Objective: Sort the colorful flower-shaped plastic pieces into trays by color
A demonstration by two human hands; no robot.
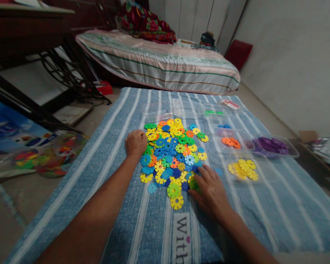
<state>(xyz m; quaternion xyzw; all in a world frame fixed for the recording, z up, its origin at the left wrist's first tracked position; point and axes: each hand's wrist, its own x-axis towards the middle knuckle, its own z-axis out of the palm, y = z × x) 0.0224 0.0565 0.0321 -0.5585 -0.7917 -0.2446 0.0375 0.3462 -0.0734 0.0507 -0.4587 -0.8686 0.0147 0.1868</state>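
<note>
Plastic discs heaped between left hand, right hand touching near edge

A blue striped cloth covers the floor and carries everything. At its middle lies a pile of coloured discs. Right of the pile sit clear trays: orange discs, purple discs, yellow discs. Beyond the pile lie a green-disc tray and a blue-disc tray.
</note>
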